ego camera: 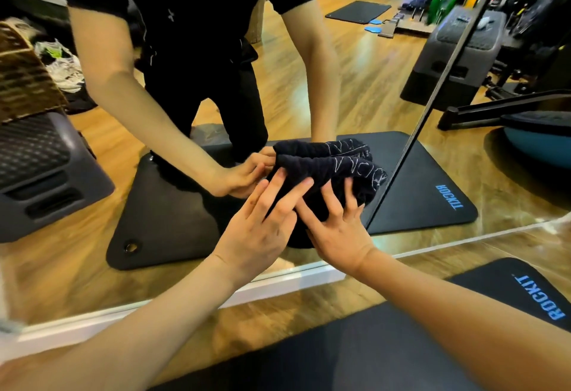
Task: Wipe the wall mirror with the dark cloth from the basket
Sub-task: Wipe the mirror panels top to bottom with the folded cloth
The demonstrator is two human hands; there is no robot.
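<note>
The dark cloth [324,171], bunched and with pale line markings, lies against the wall mirror [324,75] low down, close to its bottom edge. My left hand [256,227] presses its straight fingers onto the cloth's left part. My right hand [338,230] has its fingers spread and bent into the cloth's lower right part, gripping it. The mirror shows my reflection kneeling, with the reflected hands meeting the cloth from behind. A woven basket [21,81] appears only as a reflection at the far left.
A white strip [278,279] runs along the mirror's foot above the wooden floor. I am over a black exercise mat [386,344] marked ROCKIT. A vertical seam [432,97] splits the mirror. Reflected: a grey step platform [40,171], gym gear, a blue balance ball [537,143].
</note>
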